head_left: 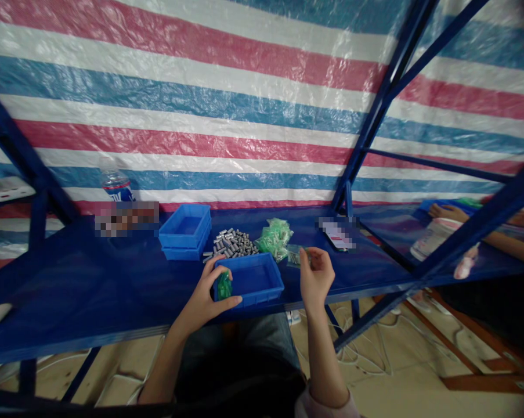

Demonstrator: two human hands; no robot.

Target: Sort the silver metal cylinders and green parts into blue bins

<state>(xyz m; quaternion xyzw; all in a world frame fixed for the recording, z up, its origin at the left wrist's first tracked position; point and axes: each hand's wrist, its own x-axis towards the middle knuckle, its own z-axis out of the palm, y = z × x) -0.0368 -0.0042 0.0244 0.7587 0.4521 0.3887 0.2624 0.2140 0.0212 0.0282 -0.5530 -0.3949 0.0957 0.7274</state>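
My left hand (209, 296) is curled around the left end of a blue tray (256, 278), fingers at its back rim and thumb at its front rim. A green crumpled item (224, 285) lies at that end, against the fingers. My right hand (317, 276) pinches a small clear bag (293, 256) between thumb and index finger, right of the tray. Behind the tray lie a pile of small metal cylinders (233, 244) and a heap of greenish plastic bags (275, 237).
Two stacked blue trays (185, 229) stand behind left. A plastic bottle (116, 183) stands farther back. A phone (338, 235) lies at the right. Beyond a blue metal strut (375, 313) are a white tub (433, 239) and another person's hands (448, 213).
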